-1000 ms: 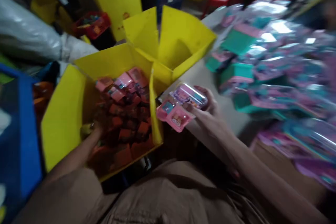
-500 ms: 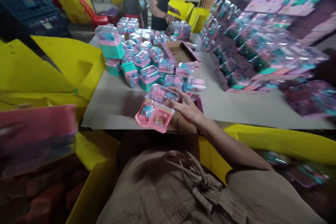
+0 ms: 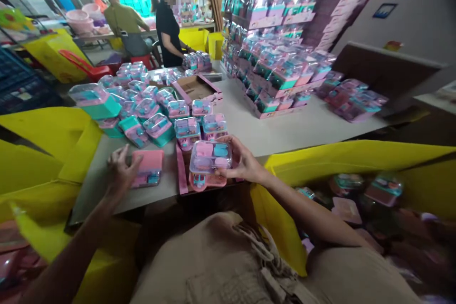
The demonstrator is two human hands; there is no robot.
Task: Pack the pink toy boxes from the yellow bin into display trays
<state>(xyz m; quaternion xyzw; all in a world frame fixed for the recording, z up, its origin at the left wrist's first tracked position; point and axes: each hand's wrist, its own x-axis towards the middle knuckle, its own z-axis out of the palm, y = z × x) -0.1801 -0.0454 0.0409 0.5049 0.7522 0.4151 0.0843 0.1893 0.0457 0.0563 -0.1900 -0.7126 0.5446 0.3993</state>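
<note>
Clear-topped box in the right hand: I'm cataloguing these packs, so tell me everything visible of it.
The clear-topped box, seemingly transparent plastic with rounded corners, shows pink, light blue and purple pieces inside. A pink part shows below its near edge. Its top faces the camera. The right hand grips its right side, over a shallow carton at the table's near edge; contact with the carton is unclear.
</note>
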